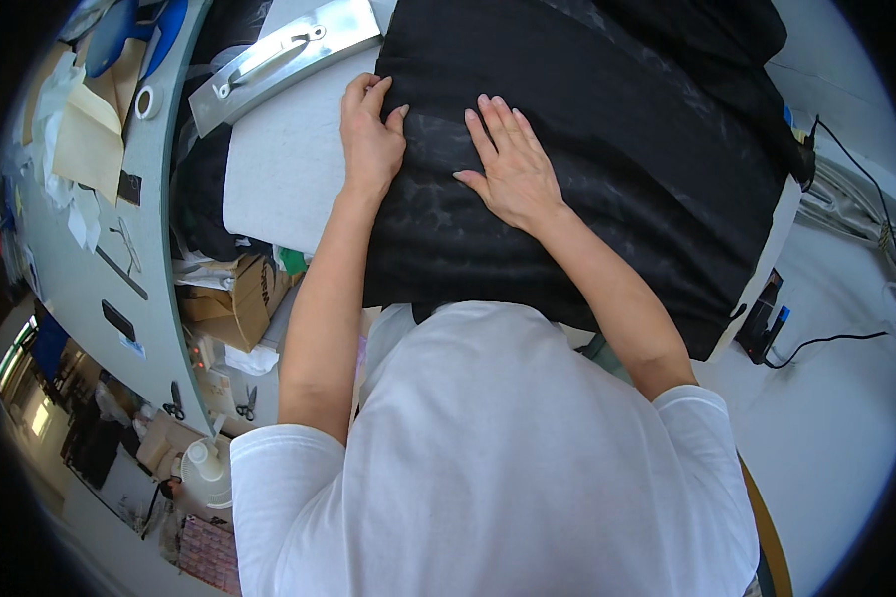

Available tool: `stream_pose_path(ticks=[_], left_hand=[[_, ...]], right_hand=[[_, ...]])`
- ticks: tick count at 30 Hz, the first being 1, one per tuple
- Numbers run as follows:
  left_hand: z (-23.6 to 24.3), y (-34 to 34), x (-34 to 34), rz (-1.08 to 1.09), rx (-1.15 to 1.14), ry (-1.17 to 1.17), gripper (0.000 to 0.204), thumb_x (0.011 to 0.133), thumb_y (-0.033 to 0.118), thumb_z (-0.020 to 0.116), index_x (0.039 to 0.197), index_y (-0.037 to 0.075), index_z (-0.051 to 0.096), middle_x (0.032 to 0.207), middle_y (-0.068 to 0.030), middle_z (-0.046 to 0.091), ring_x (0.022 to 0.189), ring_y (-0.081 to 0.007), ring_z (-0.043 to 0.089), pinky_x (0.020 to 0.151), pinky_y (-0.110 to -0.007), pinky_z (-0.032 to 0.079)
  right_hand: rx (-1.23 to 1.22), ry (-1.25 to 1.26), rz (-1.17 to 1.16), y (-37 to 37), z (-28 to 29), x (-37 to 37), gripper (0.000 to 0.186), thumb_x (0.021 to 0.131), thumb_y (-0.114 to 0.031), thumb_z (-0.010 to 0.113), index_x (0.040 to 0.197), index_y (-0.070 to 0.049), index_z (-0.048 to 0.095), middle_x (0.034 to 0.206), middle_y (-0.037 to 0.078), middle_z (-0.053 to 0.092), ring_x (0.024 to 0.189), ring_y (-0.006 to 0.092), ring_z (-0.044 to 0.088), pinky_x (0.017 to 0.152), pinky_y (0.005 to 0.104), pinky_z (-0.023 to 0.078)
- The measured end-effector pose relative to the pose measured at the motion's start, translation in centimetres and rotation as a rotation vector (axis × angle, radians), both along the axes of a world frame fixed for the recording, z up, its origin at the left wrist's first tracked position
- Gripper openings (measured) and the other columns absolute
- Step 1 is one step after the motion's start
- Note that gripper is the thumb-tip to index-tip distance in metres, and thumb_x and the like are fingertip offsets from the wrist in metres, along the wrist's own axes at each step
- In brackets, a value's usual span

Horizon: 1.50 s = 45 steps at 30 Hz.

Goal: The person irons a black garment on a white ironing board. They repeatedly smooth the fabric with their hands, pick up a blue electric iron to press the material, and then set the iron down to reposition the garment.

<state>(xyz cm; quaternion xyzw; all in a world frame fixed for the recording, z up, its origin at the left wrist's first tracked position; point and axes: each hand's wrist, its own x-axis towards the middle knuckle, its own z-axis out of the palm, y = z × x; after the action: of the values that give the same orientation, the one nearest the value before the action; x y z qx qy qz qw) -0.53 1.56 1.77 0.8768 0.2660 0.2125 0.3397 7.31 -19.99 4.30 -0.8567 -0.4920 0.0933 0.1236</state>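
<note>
A wide sheet of black fabric (647,149), marked with pale smudges, lies over a light board (284,174). At the fabric's left edge my left hand (373,139) rests with bent fingers apart and fingertips on the cloth. My right hand (508,164) lies flat on the fabric, right of the left one, fingers stretched out. A metal bar with a handle (284,65) lies on the board at upper left, beside the fabric.
A grey-green tabletop (110,289) on the left bears paper sheets (100,139), a tape roll (147,101), a phone (117,318) and scissors (173,403). Below are a cardboard box (234,308) and white fan (204,468). Black cables (826,335) run at right.
</note>
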Motion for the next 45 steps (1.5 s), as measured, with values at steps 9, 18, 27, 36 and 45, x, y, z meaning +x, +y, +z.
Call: stream_pose_path(ticks=[9,18,27,36,45], left_hand=[[-1.9,1.5,-0.3,0.077,-0.046,-0.180,0.016,0.089,-0.002,0.072,0.105,-0.001,0.072,0.114,-0.0145,0.068,0.099,-0.0354,0.067,0.091,-0.041,0.054],[-2.1,0.8,-0.4,0.239,0.047,-0.149,0.005,0.084,0.005,0.077,0.088,0.005,0.073,0.094,-0.0061,0.066,0.098,-0.0291,0.061,0.090,-0.041,0.043],[-1.9,0.6,-0.4,0.257,0.052,-0.146,0.004,0.086,0.006,0.076,0.089,0.006,0.075,0.093,-0.0050,0.067,0.095,-0.0268,0.061,0.088,-0.040,0.042],[-1.1,0.0,1.2,0.357,0.041,-0.070,0.005,0.088,0.012,0.077,0.091,0.008,0.076,0.094,-0.0030,0.069,0.096,-0.0243,0.063,0.089,-0.040,0.040],[-1.7,-0.1,1.4,0.355,0.071,-0.085,0.003,0.088,0.010,0.075,0.091,0.010,0.076,0.094,-0.0014,0.068,0.095,-0.0234,0.063,0.091,-0.039,0.039]], right_hand=[[-0.054,0.019,0.030,0.4,1.0,0.0,0.078,0.099,-0.047,0.066,0.158,-0.001,0.043,0.168,0.021,0.034,0.158,0.0348,0.028,0.130,0.0464,0.021],[-0.076,0.043,0.011,1.1,1.7,-0.1,0.079,0.099,-0.043,0.069,0.157,0.002,0.042,0.167,0.023,0.035,0.158,0.0371,0.029,0.129,0.0467,0.022],[0.126,0.113,0.204,8.3,0.9,0.6,0.069,0.096,-0.033,0.072,0.150,0.005,0.050,0.162,0.021,0.044,0.154,0.0337,0.038,0.128,0.0449,0.028],[0.125,0.114,0.230,8.9,0.2,1.0,0.075,0.091,-0.029,0.077,0.151,0.005,0.048,0.162,0.020,0.044,0.153,0.0338,0.039,0.128,0.0449,0.028],[0.115,0.100,0.284,9.5,0.4,2.1,0.074,0.091,-0.028,0.076,0.151,0.004,0.049,0.161,0.020,0.046,0.152,0.0341,0.040,0.127,0.0450,0.029]])
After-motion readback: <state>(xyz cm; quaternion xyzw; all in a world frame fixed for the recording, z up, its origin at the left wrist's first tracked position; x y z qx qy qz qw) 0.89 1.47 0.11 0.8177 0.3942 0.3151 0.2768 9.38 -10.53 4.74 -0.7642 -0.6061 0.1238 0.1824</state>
